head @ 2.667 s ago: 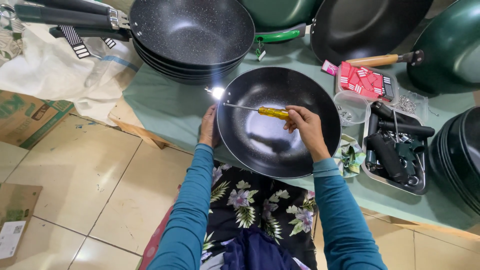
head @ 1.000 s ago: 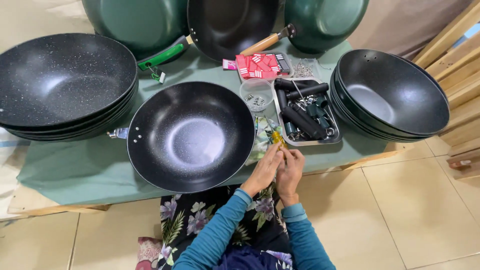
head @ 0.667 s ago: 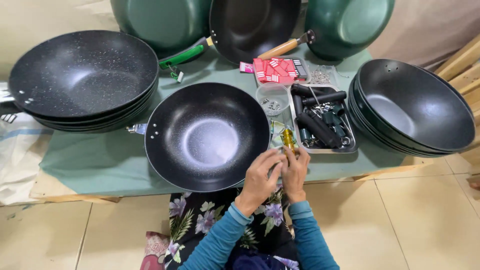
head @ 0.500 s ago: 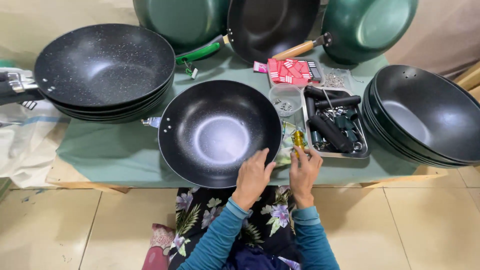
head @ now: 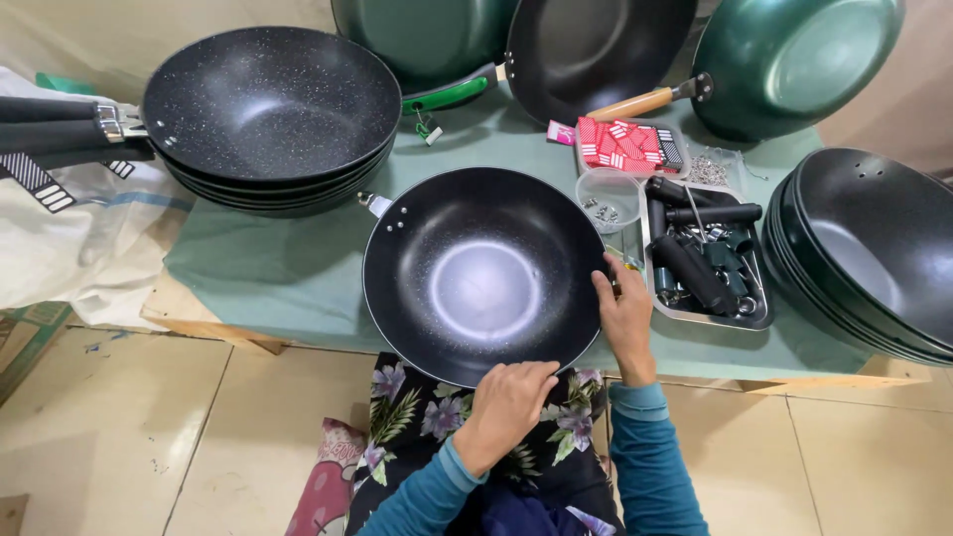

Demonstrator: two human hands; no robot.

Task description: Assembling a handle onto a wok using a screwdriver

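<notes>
a round black speckled non-stick wok without a handle (head: 484,276) lies open side up at the near edge of the pale green covered table (head: 268,268), its bare handle bracket with two rivets (head: 382,206) pointing far left. the left hand (head: 506,402) rests on the wok's near rim, fingers curled loosely over the edge; the right hand (head: 625,316) lies against the right rim, fingers extended and holding nothing that shows. judging by the bare bracket, no handle is fitted yet. just right of the wok stand a small clear plastic cup of screws (head: 608,199) and a metal tray of black handles (head: 705,253). a stack of handled black woks (head: 268,109) sits far left, a stack of handleless ones (head: 874,253) right.
</notes>
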